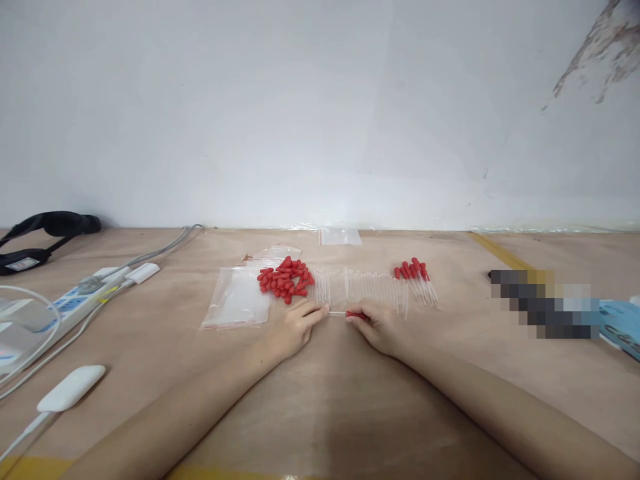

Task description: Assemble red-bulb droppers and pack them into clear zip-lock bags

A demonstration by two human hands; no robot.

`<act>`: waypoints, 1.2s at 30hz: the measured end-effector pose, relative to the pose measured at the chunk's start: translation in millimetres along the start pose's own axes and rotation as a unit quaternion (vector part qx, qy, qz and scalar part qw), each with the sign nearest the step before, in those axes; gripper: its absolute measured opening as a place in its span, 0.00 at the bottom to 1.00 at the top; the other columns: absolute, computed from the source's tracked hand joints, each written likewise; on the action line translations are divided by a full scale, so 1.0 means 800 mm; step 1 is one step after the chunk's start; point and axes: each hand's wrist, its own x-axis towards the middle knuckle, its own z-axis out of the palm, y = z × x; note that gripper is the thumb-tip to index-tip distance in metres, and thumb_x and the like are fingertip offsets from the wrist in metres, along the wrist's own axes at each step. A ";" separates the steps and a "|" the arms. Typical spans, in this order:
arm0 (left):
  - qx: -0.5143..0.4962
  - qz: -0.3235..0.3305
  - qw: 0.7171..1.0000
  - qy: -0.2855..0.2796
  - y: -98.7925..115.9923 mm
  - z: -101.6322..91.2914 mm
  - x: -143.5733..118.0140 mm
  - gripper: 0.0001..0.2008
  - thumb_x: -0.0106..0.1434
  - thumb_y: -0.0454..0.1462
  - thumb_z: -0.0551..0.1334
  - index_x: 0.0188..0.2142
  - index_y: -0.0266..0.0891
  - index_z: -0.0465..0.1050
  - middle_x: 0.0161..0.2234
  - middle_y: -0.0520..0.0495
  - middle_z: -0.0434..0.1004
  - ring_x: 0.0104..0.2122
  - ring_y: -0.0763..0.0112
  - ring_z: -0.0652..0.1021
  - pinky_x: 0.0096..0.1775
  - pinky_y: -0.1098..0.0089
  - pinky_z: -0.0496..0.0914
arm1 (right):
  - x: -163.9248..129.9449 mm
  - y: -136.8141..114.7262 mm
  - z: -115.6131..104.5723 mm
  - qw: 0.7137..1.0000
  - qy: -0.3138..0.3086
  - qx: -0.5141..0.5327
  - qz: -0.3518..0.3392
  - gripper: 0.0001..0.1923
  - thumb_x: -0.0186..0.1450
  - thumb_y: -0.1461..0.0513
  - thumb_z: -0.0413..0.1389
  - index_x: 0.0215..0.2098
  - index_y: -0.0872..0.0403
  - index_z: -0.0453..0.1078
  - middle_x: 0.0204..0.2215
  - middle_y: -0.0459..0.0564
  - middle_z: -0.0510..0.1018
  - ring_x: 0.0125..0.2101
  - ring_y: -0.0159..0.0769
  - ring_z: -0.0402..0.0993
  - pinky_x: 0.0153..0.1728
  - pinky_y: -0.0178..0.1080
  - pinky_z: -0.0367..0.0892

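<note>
My left hand [295,327] pinches the clear end of a glass dropper tube [338,313], and my right hand [376,325] grips a red rubber bulb [356,314] at the tube's other end. Both hands rest on the wooden table [320,400]. Just beyond them lies a row of several bare glass tubes [360,288]. A heap of loose red bulbs [285,279] sits to the left of that row. Several finished droppers with red bulbs [416,280] lie to its right.
Clear zip bags [237,303] lie left of the bulbs, one more [341,236] by the wall. A white power strip [75,303] with cables, a white charger [71,388] and a black strap [45,230] occupy the left. A blue item [620,327] is at the right edge.
</note>
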 end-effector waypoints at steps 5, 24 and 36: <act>0.020 0.039 0.999 -0.020 -0.001 0.001 -0.003 0.19 0.60 0.24 0.47 0.47 0.36 0.65 0.36 0.43 0.73 0.34 0.69 0.71 0.35 0.68 0.70 | -0.002 0.003 -0.001 0.998 -0.007 -0.032 -0.049 0.09 0.62 0.58 0.49 0.33 0.53 0.69 0.26 0.48 0.73 0.28 0.32 0.68 0.31 0.36 0.63; 0.020 0.033 0.999 -0.012 0.004 0.007 -0.002 0.16 0.60 0.25 0.48 0.45 0.33 0.67 0.35 0.43 0.73 0.34 0.68 0.72 0.36 0.68 0.70 | 0.012 0.002 0.000 0.979 -0.071 -0.144 -0.125 0.10 0.64 0.61 0.46 0.32 0.56 0.67 0.26 0.51 0.73 0.29 0.35 0.67 0.34 0.40 0.57; -0.118 -0.060 0.991 0.004 0.019 0.008 0.004 0.20 0.62 0.37 0.55 0.54 0.37 0.59 0.45 0.43 0.71 0.43 0.69 0.73 0.44 0.68 0.69 | 0.025 -0.001 0.000 0.953 0.091 0.245 0.156 0.16 0.53 0.53 0.58 0.37 0.52 0.67 0.27 0.46 0.72 0.30 0.33 0.70 0.34 0.37 0.66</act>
